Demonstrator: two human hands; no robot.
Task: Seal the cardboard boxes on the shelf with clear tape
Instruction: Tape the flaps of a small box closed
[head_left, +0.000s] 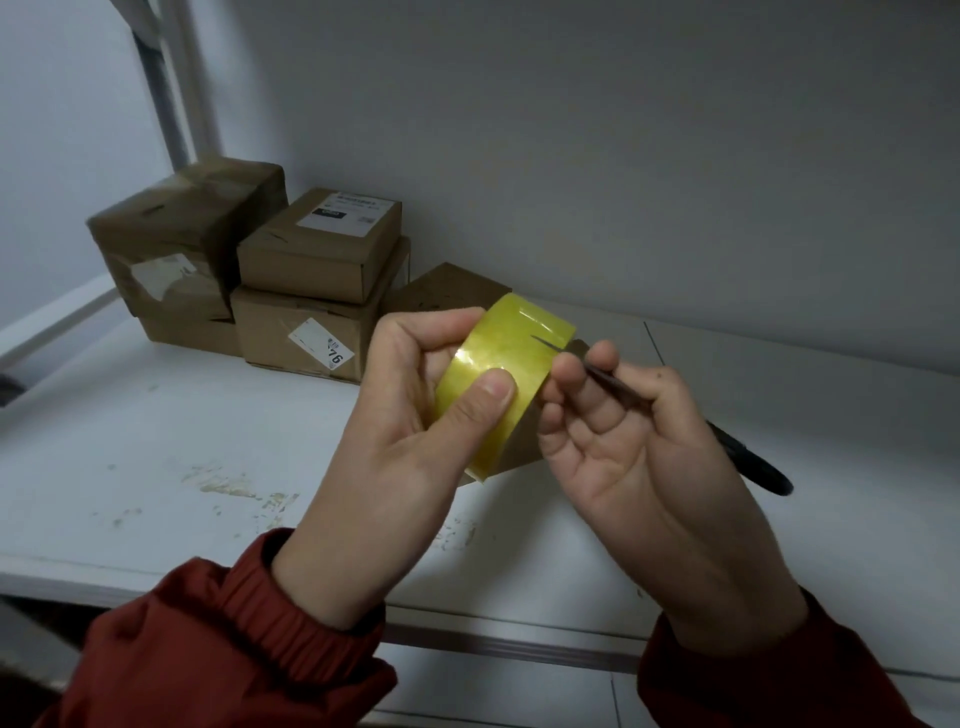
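A roll of yellowish clear tape (501, 358) is held up in the middle of the view. My left hand (410, 415) grips it, thumb pressed on the outer face and fingers curled behind. My right hand (628, 447) holds a thin pointed tool with a black handle (748, 457); its metal tip touches the tape's surface near the roll's upper right. Several cardboard boxes (311, 280) are stacked at the back left of the white shelf (156, 467). Another box (452, 288) sits just behind the tape roll, partly hidden.
The shelf backs onto a pale grey wall. A metal upright (182, 93) stands at the back left corner. Scuff marks and tape residue (234, 488) mark the shelf surface in front. The shelf's front edge runs just under my wrists.
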